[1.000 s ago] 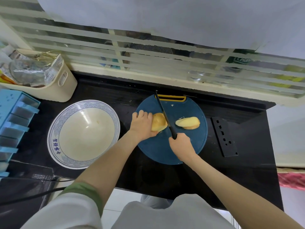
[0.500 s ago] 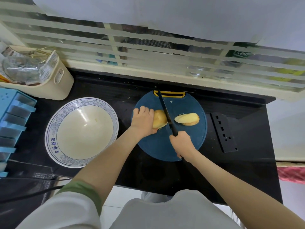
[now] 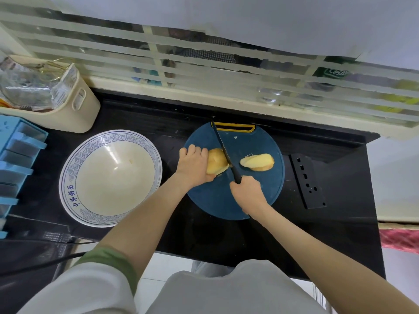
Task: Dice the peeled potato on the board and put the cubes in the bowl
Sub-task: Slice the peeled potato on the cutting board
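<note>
A round dark-blue cutting board [image 3: 217,200] with a yellow handle lies on the black counter. My left hand [image 3: 193,165] presses one peeled potato half [image 3: 216,160] onto the board. My right hand [image 3: 248,192] grips a black knife [image 3: 223,152], whose blade rests against the right side of that half. A second potato half [image 3: 257,162], partly sliced, lies apart on the board's right side. A wide white bowl [image 3: 111,177] with a blue patterned rim stands left of the board and holds no cubes.
A cream basket [image 3: 74,109] with packets stands at the back left. A light-blue rack [image 3: 15,159] fills the left edge. A black perforated bracket [image 3: 307,181] lies right of the board. A window ledge runs behind the counter, and a dark cable crosses the lower left.
The knife blade has stayed against the left potato half with only a slight shift. Both hands keep their grips, and the head camera has drifted a little.
</note>
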